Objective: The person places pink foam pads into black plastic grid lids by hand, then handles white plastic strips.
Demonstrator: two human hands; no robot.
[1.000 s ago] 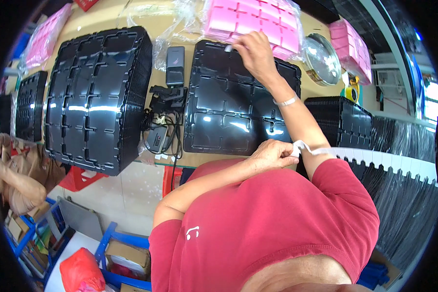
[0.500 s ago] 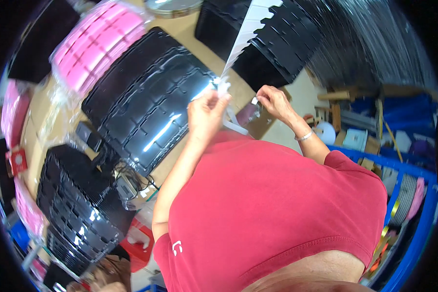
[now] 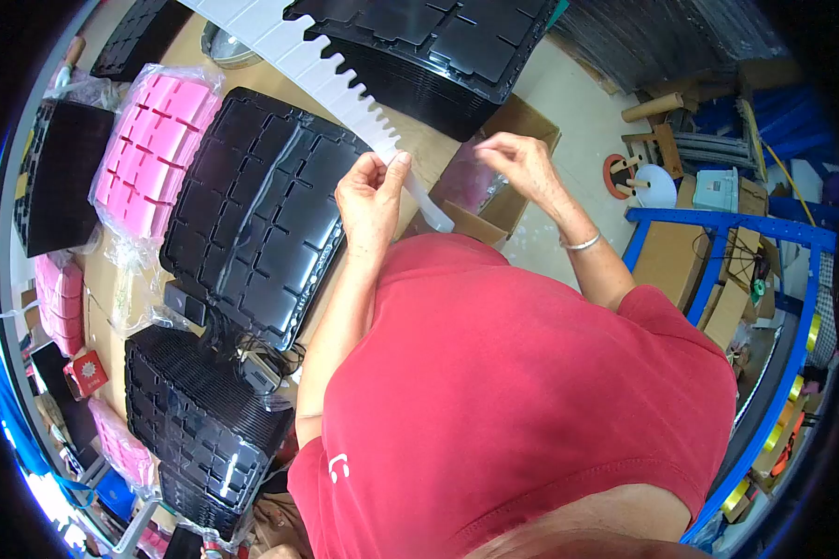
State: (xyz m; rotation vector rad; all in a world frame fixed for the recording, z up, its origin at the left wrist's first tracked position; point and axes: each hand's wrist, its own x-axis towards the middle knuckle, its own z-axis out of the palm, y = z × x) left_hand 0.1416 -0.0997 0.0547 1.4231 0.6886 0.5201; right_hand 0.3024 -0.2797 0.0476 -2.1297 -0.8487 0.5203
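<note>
Fingers (image 3: 364,170) of left hand (image 3: 367,207) pinch a notched white strip (image 3: 306,77); right hand (image 3: 529,170), grip unclear.

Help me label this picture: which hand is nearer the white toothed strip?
Left. The left hand holds the white toothed strip at its fingertips; the right hand is apart from it, off to the right.

Red shirt (image 3: 531,373), thin bracelet (image 3: 584,245)
The shirt has short sleeves (image 3: 673,321), a curved stitched neckline (image 3: 578,477) and a small white mark (image 3: 339,469); the silvery bracelet circles the right wrist (image 3: 578,229).
</note>
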